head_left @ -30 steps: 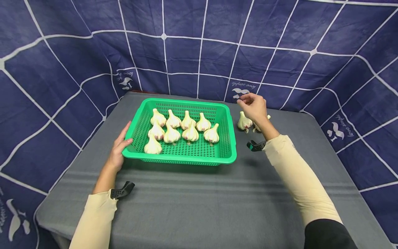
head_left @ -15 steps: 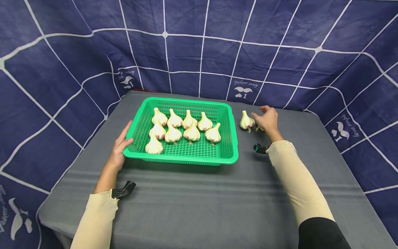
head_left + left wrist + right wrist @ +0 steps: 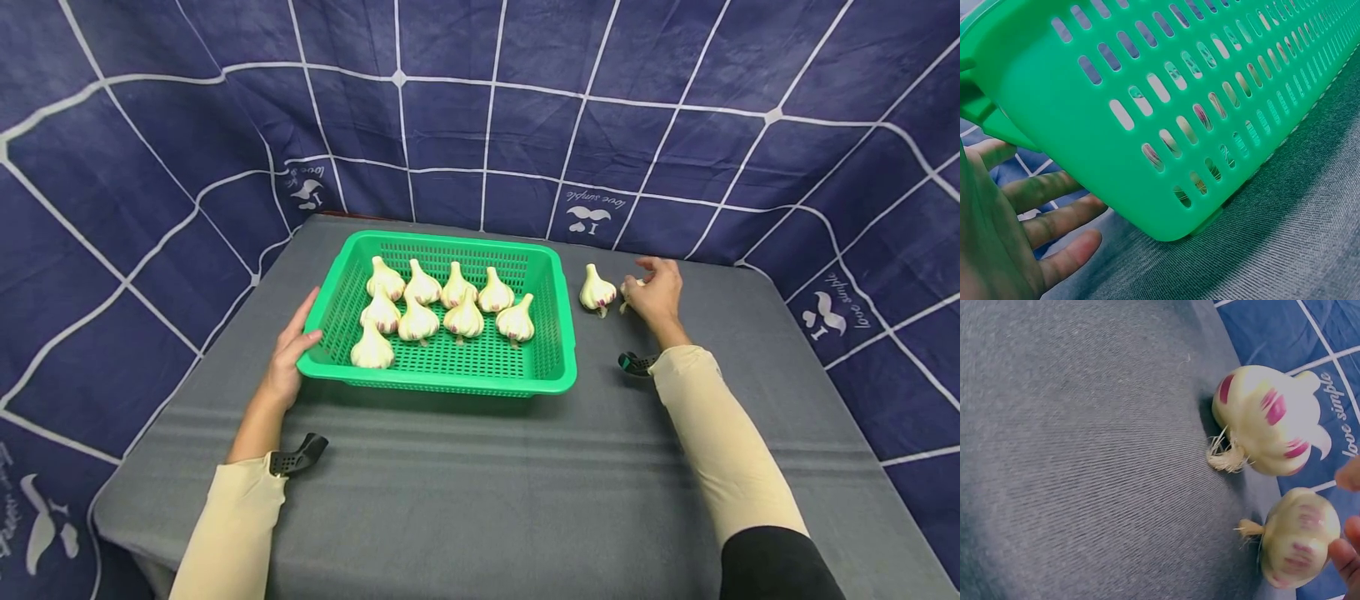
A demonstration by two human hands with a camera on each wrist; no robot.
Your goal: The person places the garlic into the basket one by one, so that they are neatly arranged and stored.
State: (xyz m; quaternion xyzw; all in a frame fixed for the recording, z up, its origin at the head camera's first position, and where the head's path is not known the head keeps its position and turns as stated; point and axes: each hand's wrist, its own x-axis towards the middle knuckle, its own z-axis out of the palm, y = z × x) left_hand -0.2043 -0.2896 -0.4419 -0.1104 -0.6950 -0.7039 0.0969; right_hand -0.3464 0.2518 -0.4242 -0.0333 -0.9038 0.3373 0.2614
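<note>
My left hand [image 3: 283, 358] holds the left end of a green plastic basket [image 3: 465, 383], thumb over the rim and the other fingers along the outer wall. In the left wrist view its fingers [image 3: 1060, 225] are spread beside the slotted corner. Several garlic bulbs [image 3: 417, 321] stand in the basket, mostly toward its left and back. To the basket's right, my right hand [image 3: 660, 296] is over a garlic bulb [image 3: 1297, 537], its fingertips at the stalk end. The hand hides much of this bulb in the head view. Another bulb [image 3: 597, 289] stands just left of it.
A grey cloth [image 3: 480, 500] covers the table. Dark blue curtains [image 3: 525, 108] with white grid lines hang at the back and both sides, close behind the loose bulbs.
My right hand has moved right and down from above the loose bulbs to the right-hand one, its fingers now about the stalk. The left hand has stayed on the basket.
</note>
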